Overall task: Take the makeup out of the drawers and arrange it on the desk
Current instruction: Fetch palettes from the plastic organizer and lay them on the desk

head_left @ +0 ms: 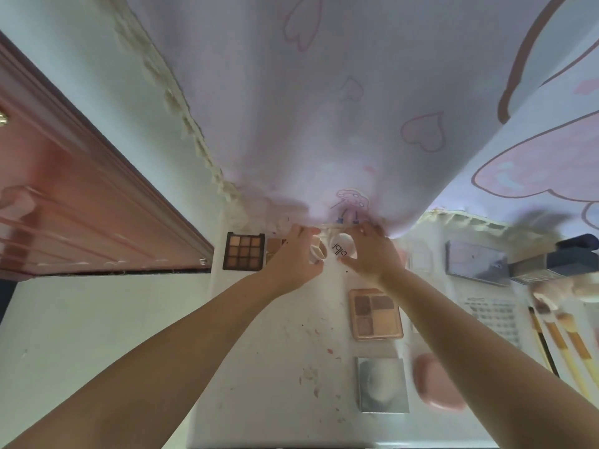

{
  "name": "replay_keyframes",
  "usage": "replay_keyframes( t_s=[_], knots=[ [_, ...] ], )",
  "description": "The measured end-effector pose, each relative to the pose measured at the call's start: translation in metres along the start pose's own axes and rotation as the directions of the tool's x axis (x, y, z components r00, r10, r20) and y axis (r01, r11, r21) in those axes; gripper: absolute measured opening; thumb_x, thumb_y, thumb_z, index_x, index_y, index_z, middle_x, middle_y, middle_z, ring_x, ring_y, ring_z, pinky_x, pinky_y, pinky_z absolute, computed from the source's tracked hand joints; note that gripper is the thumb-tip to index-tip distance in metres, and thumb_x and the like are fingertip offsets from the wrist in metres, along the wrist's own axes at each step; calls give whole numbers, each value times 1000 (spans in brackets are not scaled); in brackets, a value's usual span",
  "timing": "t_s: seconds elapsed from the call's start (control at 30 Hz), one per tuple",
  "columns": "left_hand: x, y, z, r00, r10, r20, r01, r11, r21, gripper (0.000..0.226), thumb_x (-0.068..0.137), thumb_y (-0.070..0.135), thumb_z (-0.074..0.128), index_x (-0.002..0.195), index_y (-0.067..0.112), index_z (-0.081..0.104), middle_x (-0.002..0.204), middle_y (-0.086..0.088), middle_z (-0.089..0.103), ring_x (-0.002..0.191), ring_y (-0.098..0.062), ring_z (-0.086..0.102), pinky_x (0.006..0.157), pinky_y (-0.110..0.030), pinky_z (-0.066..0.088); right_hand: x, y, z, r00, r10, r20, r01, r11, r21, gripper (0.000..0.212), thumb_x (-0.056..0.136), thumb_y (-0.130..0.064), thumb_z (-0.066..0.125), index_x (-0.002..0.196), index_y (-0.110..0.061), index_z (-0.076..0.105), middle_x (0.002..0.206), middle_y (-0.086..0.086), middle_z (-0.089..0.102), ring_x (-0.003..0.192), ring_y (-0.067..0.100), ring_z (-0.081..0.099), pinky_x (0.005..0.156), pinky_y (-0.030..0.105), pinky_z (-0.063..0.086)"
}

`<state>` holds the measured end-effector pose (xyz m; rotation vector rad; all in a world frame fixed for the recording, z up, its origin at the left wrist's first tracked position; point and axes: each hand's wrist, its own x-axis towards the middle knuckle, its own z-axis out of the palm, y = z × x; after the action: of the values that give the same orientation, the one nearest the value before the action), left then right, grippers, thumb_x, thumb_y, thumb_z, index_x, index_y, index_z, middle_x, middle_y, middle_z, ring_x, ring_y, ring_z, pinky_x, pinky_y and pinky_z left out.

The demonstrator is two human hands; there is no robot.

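head view. white desk [265, 335], paint-flecked, far edge against a pale pink curtain [324, 108] with heart prints.

left hand [296, 257]: at the far edge of the desk, fingers curled round a small round cream compact [317, 253], gripping it by its rim.

right hand [369, 254]: just beside the left, fingers and thumb curved about a white domed case [343, 250] with dark lettering on its top; the case sits on the desk, touching or nearly touching the cream compact.

nine-pan eyeshadow palette [243, 251]: dark frame, brown shades, flat on the desk left of the left hand.

four-pan palette [376, 314]: rose-gold frame, open, near the right forearm.

silver square compact [382, 385]: nearer the viewer, below the four-pan palette.

pink rounded case [437, 384]: just right of the silver compact, partly behind the right forearm.

brushes [564, 338]: yellow handles, lying side by side at the right edge.

dark flat palette [476, 262]: far right, blurred.

reddish-brown door [81, 205]: left of the desk.
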<state>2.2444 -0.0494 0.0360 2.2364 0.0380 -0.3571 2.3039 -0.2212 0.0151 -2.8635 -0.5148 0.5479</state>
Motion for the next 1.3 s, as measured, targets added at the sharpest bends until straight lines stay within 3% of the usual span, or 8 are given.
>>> replay_keyframes(
  t_s=[0.27,0.43,0.63,0.77,0.87,0.97,1.07,1.3],
  knots=[
    [34,-6,12,977,212,6,-146,654,743,50,73,27,70,117,9,53,110,-7,59,104,-31,53,87,-43,37,8,12,-9,994,-103,37,99,991,88,63,85,-36,62,140,-17,38,144,7,38,134,27,34,107,37,32],
    [37,-7,13,991,134,16,-90,568,818,75,85,34,54,147,22,14,130,-3,46,120,-28,38,95,-41,30,-14,44,-42,998,-51,34,45,986,158,29,93,-18,51,121,-12,55,127,8,56,114,26,55,95,34,42],
    [25,1,24,945,314,-87,-118,577,808,74,60,43,77,124,15,54,101,-5,57,96,-28,55,76,-36,45,-41,57,-26,989,-107,106,135,941,-310,50,87,-46,55,126,-16,45,137,5,41,125,25,42,103,37,30],
    [4,1,47,900,399,-174,-216,756,618,40,70,28,73,104,11,61,96,-7,61,93,-30,58,75,-39,47,-38,59,-17,990,-139,30,142,948,-284,44,86,-42,56,119,-15,49,128,6,48,117,27,48,98,37,34],
    [-12,23,45,999,15,-40,-14,999,37,28,96,27,49,116,10,58,107,-9,64,97,-24,58,84,-33,44,-45,45,-28,979,-203,-8,203,979,-2,42,80,-50,57,108,-18,55,114,2,55,106,24,53,90,36,41],
    [-24,47,31,893,-262,366,449,569,-689,42,98,42,42,116,7,57,108,-15,68,97,-25,65,87,-31,50,-59,14,-44,945,-326,-43,319,880,351,36,77,-37,66,106,-18,56,106,-4,58,102,13,51,88,26,42],
    [-41,41,15,855,-179,487,511,127,-850,44,91,42,52,114,6,61,93,-10,71,83,-18,70,85,-32,56,-70,-14,-50,927,-367,-78,360,813,458,35,79,-17,70,111,-15,57,106,-5,58,103,8,50,89,18,40],
    [-73,4,-10,849,-229,476,473,-71,-878,52,86,38,59,123,2,57,105,-19,64,87,-26,66,84,-38,57,-64,-59,-51,931,-360,66,247,752,611,30,80,-16,72,107,-19,59,104,-11,60,99,-4,57,83,10,47]
  ],
)
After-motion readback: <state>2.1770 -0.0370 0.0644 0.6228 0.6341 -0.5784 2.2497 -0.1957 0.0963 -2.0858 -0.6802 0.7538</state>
